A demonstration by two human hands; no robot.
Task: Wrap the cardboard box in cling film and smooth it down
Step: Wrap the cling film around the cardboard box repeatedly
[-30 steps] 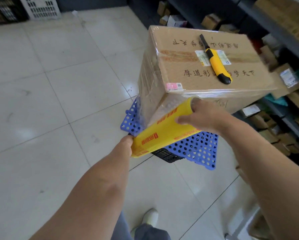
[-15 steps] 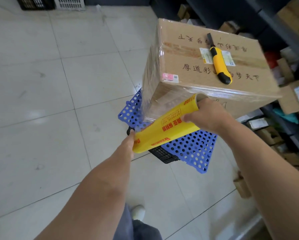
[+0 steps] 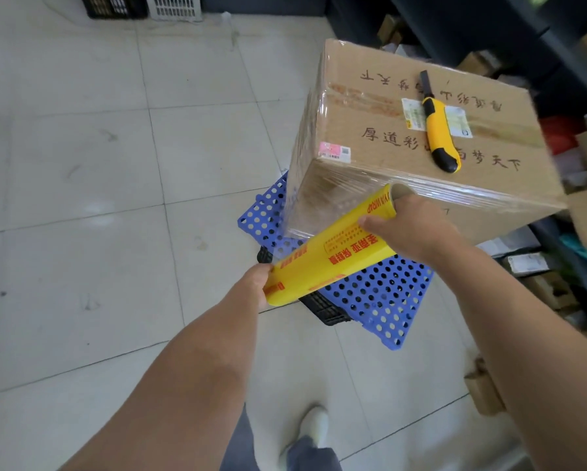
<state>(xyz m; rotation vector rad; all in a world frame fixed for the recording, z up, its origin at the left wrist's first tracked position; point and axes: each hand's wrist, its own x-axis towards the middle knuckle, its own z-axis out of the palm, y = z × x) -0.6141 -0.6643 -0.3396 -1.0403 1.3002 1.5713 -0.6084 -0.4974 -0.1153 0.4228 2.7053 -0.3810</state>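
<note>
A large brown cardboard box (image 3: 380,130) with printed characters stands on a blue perforated board (image 3: 380,294). Clear film shines over its near and left sides. A yellow cling film roll (image 3: 332,253) is held slanted just in front of the box's near lower corner. My left hand (image 3: 256,283) grips the roll's lower end. My right hand (image 3: 411,229) holds the upper end, thumb tucked into the core. A sheet of film (image 3: 302,205) stretches from the roll to the box's left corner.
A yellow and black utility knife (image 3: 438,137) lies on the box top. Under the blue board sits a black crate (image 3: 322,307). Shelves with small cartons (image 3: 553,287) fill the right side. Crates (image 3: 142,5) stand at the far wall. My shoe (image 3: 314,426) is below.
The roll and both hands have shifted slightly left along the box's near side, drawing out film. The view has swung, so the box sits further right in frame.
</note>
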